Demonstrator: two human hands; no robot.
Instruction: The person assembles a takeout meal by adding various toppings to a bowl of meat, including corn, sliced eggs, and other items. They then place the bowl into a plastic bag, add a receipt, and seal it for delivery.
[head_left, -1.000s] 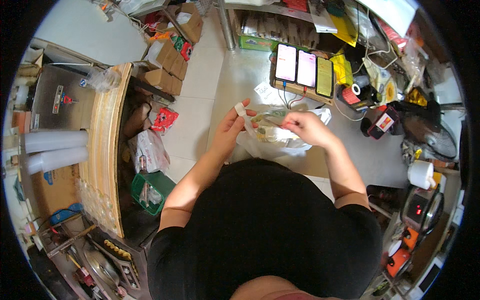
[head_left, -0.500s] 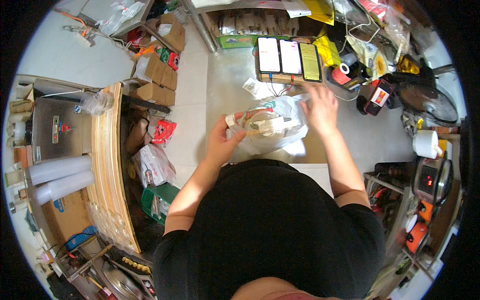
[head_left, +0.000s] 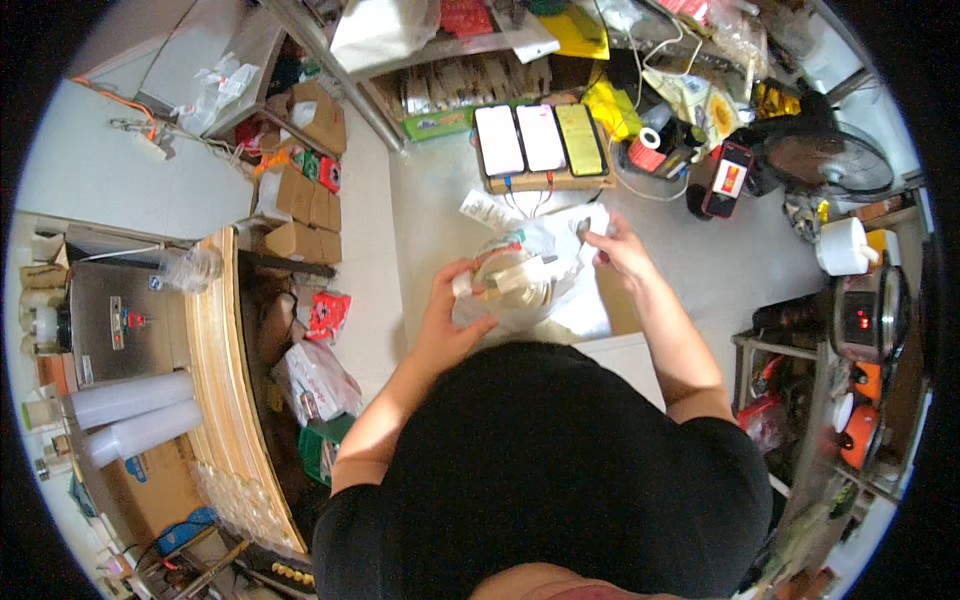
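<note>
A white translucent plastic bag (head_left: pixel 560 245) rests on the metal worktop right in front of me. Inside it shows a round clear-lidded container (head_left: pixel 520 280) with a pale strip across the top. My left hand (head_left: pixel 452 315) curves around the bag's left side, fingers and thumb bent against it. At the right, my right hand (head_left: pixel 622 252) pinches the bag's gathered upper corner between thumb and fingers. A printed paper slip (head_left: pixel 488 210) lies just beyond the bag.
Three lit phones (head_left: pixel 542 140) lean on a cardboard stand at the back, cables trailing toward the bag. Another phone (head_left: pixel 727 180) stands at right before a black fan (head_left: pixel 835 160). A paper roll (head_left: pixel 646 148) sits between. Stacked cups (head_left: pixel 135 400) lie at left.
My right hand has gone from spread fingers over the bag's right edge to pinching its corner. My left hand stays at the bag's left side. The whole view has shifted slightly.
</note>
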